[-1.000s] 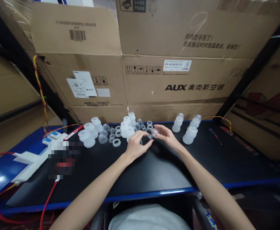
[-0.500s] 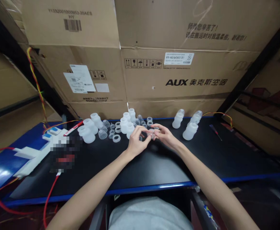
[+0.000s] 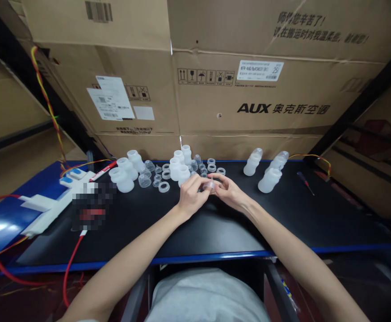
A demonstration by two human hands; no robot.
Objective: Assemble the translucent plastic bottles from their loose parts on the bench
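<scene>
Over the black mat, my left hand (image 3: 193, 192) and my right hand (image 3: 229, 191) meet, fingers closed on the same small clear bottle collar ring (image 3: 210, 184). A nipple seems to stick up through the ring, though fingers partly cover it. Just behind my left hand, white baby bottles (image 3: 183, 173) stand without tops. Loose collar rings (image 3: 220, 171) lie behind my right hand. Left of my left hand are another ring (image 3: 164, 187), clear nipples (image 3: 157, 180) and clear dome caps (image 3: 145, 180).
Open bottles (image 3: 122, 180) stand at the left, beside a power strip (image 3: 52, 214) with red cables. At the right are capped bottles (image 3: 254, 162), an uncovered-looking bottle (image 3: 269, 180) and a screwdriver (image 3: 305, 182). A large cardboard sheet (image 3: 208, 103) rises behind the black mat (image 3: 195, 237).
The view has tilted down and shifted slightly. Both hands stay together on the clear ring, which now shows more plainly between the fingers.
</scene>
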